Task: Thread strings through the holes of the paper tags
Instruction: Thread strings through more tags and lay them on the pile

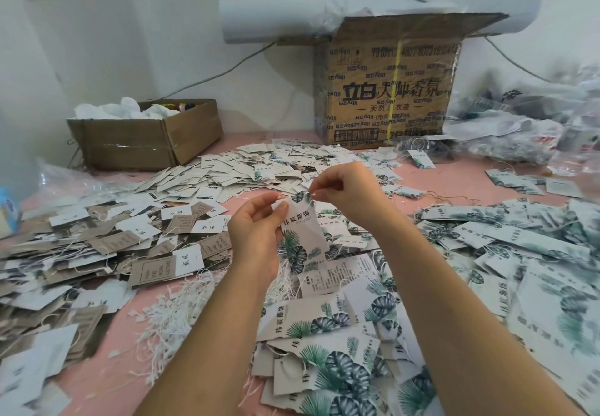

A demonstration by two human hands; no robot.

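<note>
A long white paper tag (pixel 303 230) printed with green leaves and dark characters stands upright in the air above the pink surface. My left hand (pixel 256 230) grips it along its left edge, thumb on the front. My right hand (pixel 341 188) pinches at the tag's top end, where the hole sits; a thin string there is barely visible between the fingertips. A bundle of white strings (pixel 172 321) lies loose on the surface below my left forearm, and more strings hang under my left hand.
Heaps of leaf-printed tags (pixel 535 253) cover the right and front. Brown and white tags (pixel 113 240) pile on the left. A small open carton (pixel 146 136) stands at back left, a large printed carton (pixel 386 91) at back centre, plastic bags (pixel 519 123) at back right.
</note>
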